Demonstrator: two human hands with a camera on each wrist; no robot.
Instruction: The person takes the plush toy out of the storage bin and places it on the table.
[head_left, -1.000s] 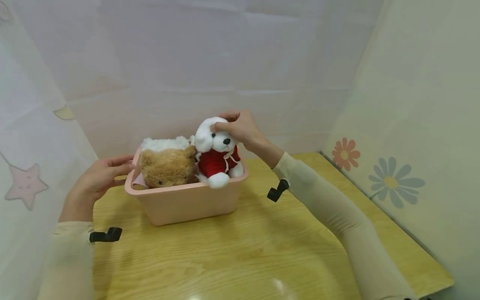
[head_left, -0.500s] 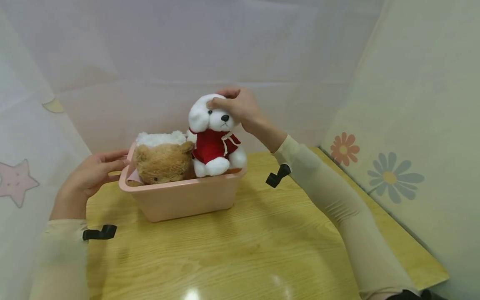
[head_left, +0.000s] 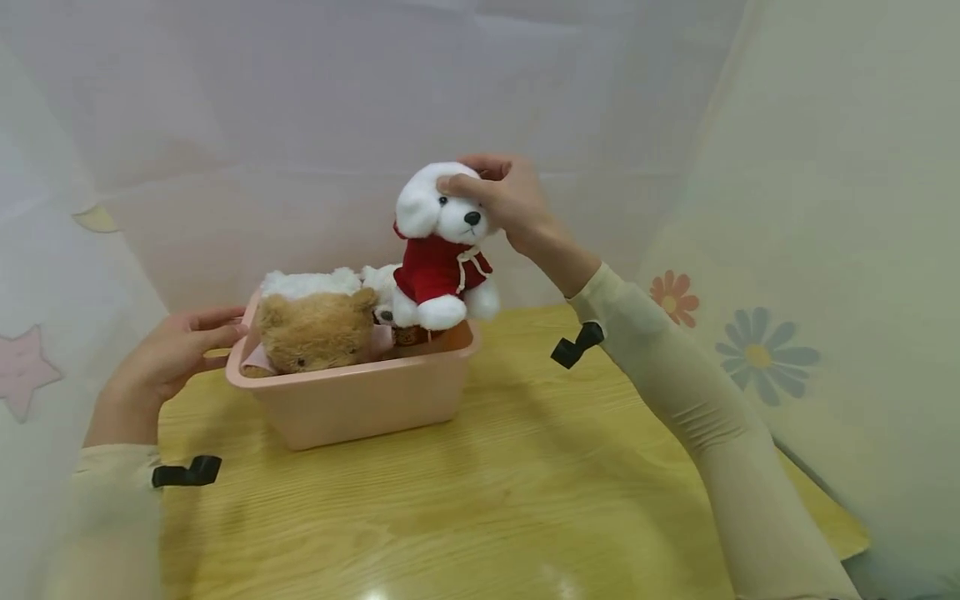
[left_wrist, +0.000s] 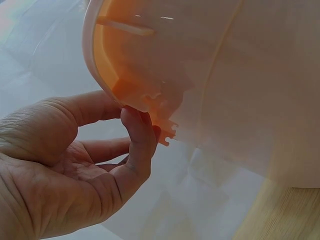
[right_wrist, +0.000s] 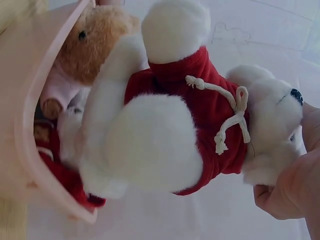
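Above the pink bin (head_left: 360,400), the right hand (head_left: 510,200) grips the white bear (head_left: 442,250) by its head, lifted clear of the rim; the left hand (head_left: 161,362), fingers relaxed, touches the bin's left side.

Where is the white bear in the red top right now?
In the head view the white bear hangs above the right end of the pink bin, gripped by its head in the right hand, beside the brown bear.
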